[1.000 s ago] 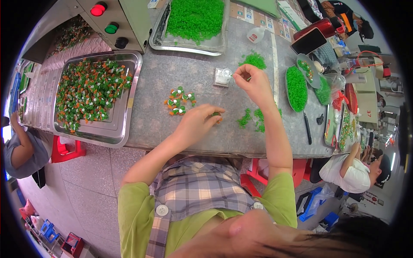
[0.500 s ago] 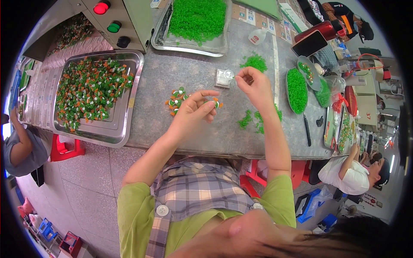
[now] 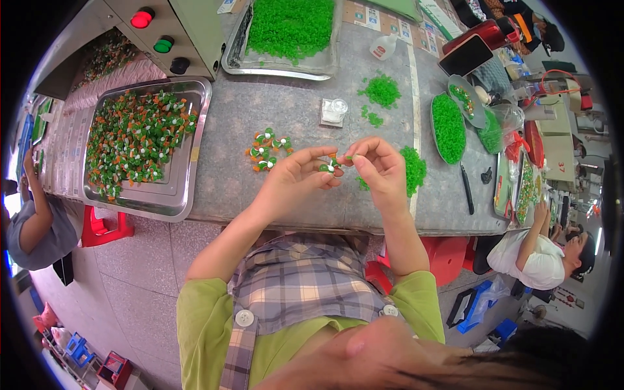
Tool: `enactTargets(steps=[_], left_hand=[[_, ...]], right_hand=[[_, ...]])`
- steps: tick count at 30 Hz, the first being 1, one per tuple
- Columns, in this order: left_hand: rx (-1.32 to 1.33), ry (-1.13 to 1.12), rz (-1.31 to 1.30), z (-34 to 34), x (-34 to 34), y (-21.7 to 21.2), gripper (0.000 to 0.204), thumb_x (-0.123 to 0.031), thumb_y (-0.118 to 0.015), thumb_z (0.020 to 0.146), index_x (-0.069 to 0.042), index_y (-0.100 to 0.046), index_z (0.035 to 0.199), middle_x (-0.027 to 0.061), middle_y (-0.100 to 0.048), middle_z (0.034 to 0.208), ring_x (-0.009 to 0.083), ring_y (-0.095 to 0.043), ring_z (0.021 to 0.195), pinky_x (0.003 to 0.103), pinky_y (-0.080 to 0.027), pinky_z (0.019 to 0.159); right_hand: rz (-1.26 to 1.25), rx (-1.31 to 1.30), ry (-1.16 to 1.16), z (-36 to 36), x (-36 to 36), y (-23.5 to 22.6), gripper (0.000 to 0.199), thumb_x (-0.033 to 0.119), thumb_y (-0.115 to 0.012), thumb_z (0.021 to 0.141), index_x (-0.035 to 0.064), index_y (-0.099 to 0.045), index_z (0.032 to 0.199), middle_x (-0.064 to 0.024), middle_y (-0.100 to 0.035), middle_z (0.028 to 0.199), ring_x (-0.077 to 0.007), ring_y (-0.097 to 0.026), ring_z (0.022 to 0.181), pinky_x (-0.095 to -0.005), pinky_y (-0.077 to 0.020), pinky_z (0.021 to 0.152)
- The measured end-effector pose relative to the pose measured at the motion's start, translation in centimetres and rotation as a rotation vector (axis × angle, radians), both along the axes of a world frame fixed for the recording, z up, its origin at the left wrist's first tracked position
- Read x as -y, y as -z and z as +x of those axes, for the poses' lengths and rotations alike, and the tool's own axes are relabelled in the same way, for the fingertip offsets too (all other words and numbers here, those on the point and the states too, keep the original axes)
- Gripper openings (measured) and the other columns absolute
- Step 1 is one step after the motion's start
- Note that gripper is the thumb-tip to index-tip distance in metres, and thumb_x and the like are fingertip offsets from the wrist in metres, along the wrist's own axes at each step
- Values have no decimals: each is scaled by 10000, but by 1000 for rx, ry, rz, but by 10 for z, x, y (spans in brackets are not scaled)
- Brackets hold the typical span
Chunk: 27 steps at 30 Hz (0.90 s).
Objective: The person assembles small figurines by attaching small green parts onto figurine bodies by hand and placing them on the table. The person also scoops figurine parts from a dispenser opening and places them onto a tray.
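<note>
Between the thumb and fingers of my left hand (image 3: 291, 177) is a small green, white and orange figure (image 3: 329, 167). My right hand (image 3: 383, 170) pinches a tiny green piece (image 3: 349, 158) close against it; whether the two touch I cannot tell. Left of my hands several similar little figures (image 3: 265, 155) lie in a cluster on the grey table (image 3: 227, 136). Beyond my hands is a small pale square block (image 3: 330, 121) with a round whitish dish (image 3: 338, 106) on it. Loose green pieces (image 3: 382, 90) lie past my right hand, and another heap (image 3: 414, 172) sits beside its wrist.
A metal tray (image 3: 183, 166) of figures stands left, below a machine with lit buttons (image 3: 164, 44). Another tray (image 3: 286, 73) holds green pieces at the back. Rightward are an oval dish (image 3: 448, 129), a black pen-like tool (image 3: 467, 188) and a white bottle (image 3: 383, 47). Other people sit at both sides.
My right hand has come back from the round dish toward me and now meets my left hand at the figure. The left hand stays nearly in place.
</note>
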<state>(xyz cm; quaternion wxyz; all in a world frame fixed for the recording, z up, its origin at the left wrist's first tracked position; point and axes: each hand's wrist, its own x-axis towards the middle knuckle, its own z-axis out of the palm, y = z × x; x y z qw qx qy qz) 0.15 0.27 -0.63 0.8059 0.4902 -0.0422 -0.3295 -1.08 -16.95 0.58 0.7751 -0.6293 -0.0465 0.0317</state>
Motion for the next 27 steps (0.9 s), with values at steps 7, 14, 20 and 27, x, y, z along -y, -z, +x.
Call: enactTargets(steps=[7, 14, 20, 27], left_hand=[[157, -13, 33, -3, -1, 6, 443, -69, -587, 786, -11, -399, 1183, 58, -535, 914, 135, -549, 869, 264, -475, 752], [145, -42, 27, -6, 3, 4, 405, 35, -605, 724, -51, -477, 1098, -23, -440, 838, 45, -476, 784, 189, -426, 693], [183, -4, 25, -5, 1, 5, 397, -23, -607, 754, 9, -428, 1108, 52, -545, 925, 101, -542, 830, 239, -474, 727], [183, -65, 107, -8, 4, 8, 389, 2, -646, 705, -46, -487, 1057, -32, -477, 779, 39, -490, 734, 175, -429, 659]], right_hand=[[-141, 70, 58, -17, -4, 8, 61, 32, -558, 784, 5, -516, 819, -35, -497, 864, -104, -514, 839, -222, -408, 712], [-18, -22, 88, -20, -15, 12, 58, 38, -561, 786, 1, -520, 804, -25, -489, 821, -88, -523, 751, -211, -404, 670], [-13, -66, 92, -20, -16, 15, 48, 28, -556, 786, -2, -520, 800, -26, -499, 793, -86, -528, 725, -207, -408, 647], [-141, -73, 162, -22, -17, 20, 64, 37, -580, 760, 6, -529, 783, -4, -505, 745, -56, -460, 651, -190, -371, 601]])
